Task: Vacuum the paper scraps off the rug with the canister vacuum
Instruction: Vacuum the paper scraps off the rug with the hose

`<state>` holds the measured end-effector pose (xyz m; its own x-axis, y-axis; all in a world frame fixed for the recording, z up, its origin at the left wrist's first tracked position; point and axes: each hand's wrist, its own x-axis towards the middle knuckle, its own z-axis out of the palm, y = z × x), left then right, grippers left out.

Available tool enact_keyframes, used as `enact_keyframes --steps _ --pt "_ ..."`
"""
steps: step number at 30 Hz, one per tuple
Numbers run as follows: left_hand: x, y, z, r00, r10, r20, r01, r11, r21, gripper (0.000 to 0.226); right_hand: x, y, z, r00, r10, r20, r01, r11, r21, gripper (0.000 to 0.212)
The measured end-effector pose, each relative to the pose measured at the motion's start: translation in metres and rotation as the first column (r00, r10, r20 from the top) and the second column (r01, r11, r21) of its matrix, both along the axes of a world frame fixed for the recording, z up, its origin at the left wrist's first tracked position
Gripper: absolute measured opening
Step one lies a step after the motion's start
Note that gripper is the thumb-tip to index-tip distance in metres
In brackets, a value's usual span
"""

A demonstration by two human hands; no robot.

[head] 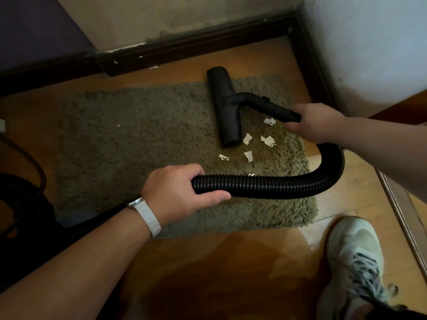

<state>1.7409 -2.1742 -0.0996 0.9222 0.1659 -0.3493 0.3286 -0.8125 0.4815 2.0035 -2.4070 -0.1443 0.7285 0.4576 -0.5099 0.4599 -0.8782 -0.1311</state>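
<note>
The left hand (175, 190) is wrapped around a black ribbed hose (265, 184), fingers curled over its top and thumb lying along its near side, palm down, the forearm reaching in from the lower left with a white watch (147, 214) on the wrist. The right hand (316, 123) grips the end of the rigid black tube (261, 105), fingers closed round it, the arm coming in from the right edge. Between the two hands the hose bends in a loop under the right forearm. The tube slopes down to a long black floor head (223, 109), which lies flat on a shaggy olive-brown rug (138, 135), its far end at the rug's far edge. Several small white paper scraps (268, 140) lie on the rug just right of the head's near end, between the head and the hose; one tiny scrap sits at the hose's far edge. The rug lies on a wooden floor (208, 273) beside a dark skirting board (196, 47). A pale laced shoe (353, 257) stands at the lower right.
</note>
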Motion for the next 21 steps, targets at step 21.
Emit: enact_keyframes --steps 21 --pt "0.016 -0.016 0.001 0.999 -0.049 -0.022 0.05 0.998 0.036 0.078 -0.009 -0.033 0.007 0.999 -0.048 0.013 0.048 0.997 0.053 0.024"
